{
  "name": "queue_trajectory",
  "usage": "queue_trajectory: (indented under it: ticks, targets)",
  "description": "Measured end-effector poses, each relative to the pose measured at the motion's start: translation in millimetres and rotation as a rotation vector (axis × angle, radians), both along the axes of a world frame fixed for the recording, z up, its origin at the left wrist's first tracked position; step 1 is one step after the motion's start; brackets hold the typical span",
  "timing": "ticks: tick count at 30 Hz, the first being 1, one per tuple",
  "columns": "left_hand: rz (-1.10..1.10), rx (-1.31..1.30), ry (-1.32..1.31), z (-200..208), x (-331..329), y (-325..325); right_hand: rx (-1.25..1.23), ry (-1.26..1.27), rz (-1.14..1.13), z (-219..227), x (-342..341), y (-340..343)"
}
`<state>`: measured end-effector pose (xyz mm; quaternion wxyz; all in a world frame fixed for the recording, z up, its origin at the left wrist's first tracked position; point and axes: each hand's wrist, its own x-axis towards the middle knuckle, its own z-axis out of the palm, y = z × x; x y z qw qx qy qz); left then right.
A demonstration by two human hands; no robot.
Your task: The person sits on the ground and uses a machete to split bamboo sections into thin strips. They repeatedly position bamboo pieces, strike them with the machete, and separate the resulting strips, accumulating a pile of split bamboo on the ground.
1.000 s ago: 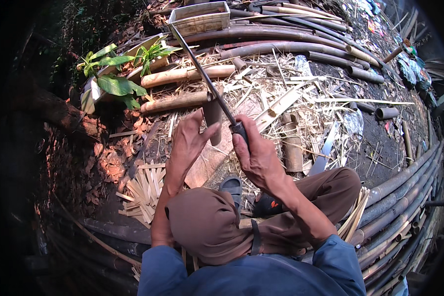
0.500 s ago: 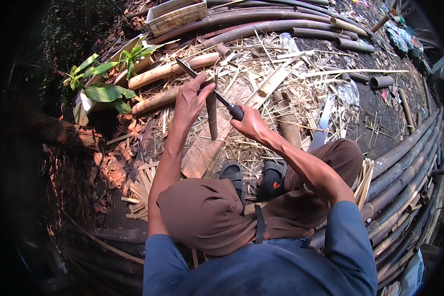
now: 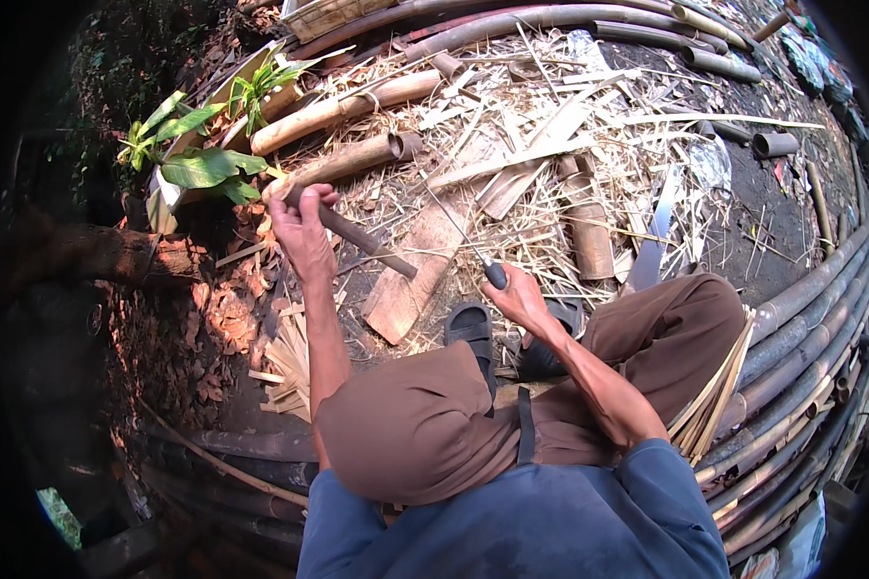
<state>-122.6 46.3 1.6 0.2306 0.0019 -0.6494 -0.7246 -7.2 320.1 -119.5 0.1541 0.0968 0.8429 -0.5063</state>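
My left hand (image 3: 304,232) is closed round one end of a dark brown bamboo piece (image 3: 367,243), which slants down to the right over a flat wooden block (image 3: 415,280). A knife (image 3: 460,221) with a thin blade and black handle is in my right hand (image 3: 521,297), fingers wrapped round the handle. Its blade points up and to the left, apart from the bamboo piece. Pale split bamboo strips (image 3: 512,159) lie beyond the block. Past my right knee rests a hand saw (image 3: 657,232) with a broad, shiny blade.
Shavings (image 3: 541,246) cover much of the ground. Short bamboo lengths (image 3: 352,162) lie ahead on the left, beside a leafy plant (image 3: 198,166). Long bamboo poles (image 3: 801,318) line the right side. A crate (image 3: 333,14) stands at the far edge; split sticks (image 3: 285,362) lie by my left arm.
My left hand has moved left and down with the bamboo piece, which has swung from nearly upright to slanting. The knife has dropped away from it to the lower right.
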Motion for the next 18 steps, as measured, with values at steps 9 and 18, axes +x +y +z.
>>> queue_trajectory:
  ticks: [9,18]
  targets:
    - [0.223,0.233,0.217,-7,26,9,0.016,0.233,0.143,35,30,-12]
    - [0.379,0.263,0.19,-12,48,33,-0.305,0.187,0.283,91,13,-82]
